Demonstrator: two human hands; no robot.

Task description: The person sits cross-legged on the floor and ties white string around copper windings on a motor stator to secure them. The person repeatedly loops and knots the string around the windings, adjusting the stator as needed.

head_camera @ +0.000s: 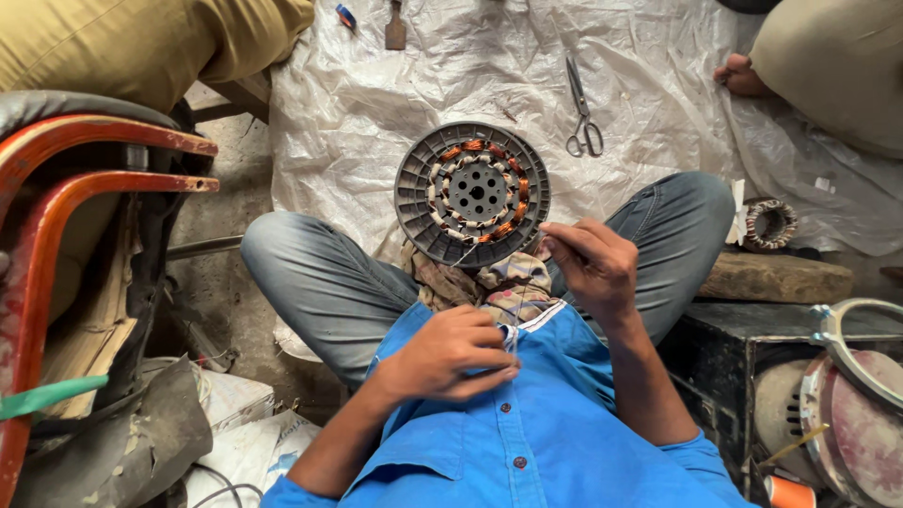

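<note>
A crumpled white plastic sheet (395, 103) covers the floor across the upper middle of the frame, seen from the head camera. At centre, a round grey stator disc (472, 194) with copper windings leans on a rag (489, 277) between the person's crossed knees; it looks heavy and rigid, best held by its ribbed outer rim, while the fine windings seem fragile. The right hand (594, 268) pinches a thin, springy wire (467, 252) from the disc; the left hand (450, 355) is closed at the shirt, fingertips pinched. Scissors (583, 122) lie upper right. A red chair frame (56, 216) crowds the left, a black box (743, 348) the right; open sheet lies ahead.
</note>
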